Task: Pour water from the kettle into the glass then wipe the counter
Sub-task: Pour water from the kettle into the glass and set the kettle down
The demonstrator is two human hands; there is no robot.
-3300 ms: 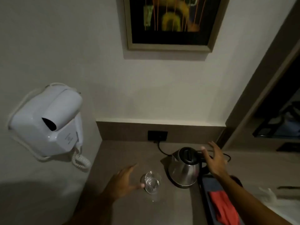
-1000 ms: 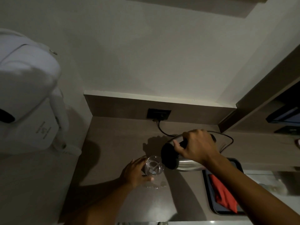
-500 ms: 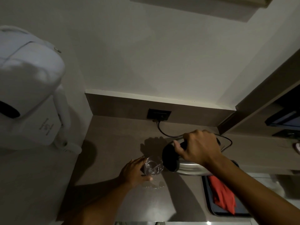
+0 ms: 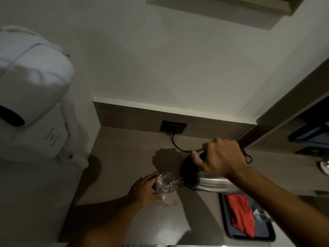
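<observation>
My right hand [image 4: 219, 158] grips the black handle of the steel kettle [image 4: 211, 182], which is tipped over to the left above the grey counter [image 4: 128, 157]. A thin stream of water runs from its spout into the clear glass [image 4: 165, 182]. My left hand [image 4: 144, 190] is wrapped around the glass from the left and holds it on the counter. Small water drops lie on the counter just in front of the glass. A red cloth [image 4: 241, 214] lies on a dark tray [image 4: 267, 237] at the right.
A white wall-mounted hair dryer [image 4: 33, 93] juts out at the left. A black wall socket [image 4: 173, 127] with the kettle's cord sits at the back of the counter. A second small glass [image 4: 260, 214] lies on the tray. Dark cabinetry rises at the right.
Since 3.3 s ago my right hand took the kettle and tipped it, and my left hand closed on the glass. In the last half second water began streaming into the glass.
</observation>
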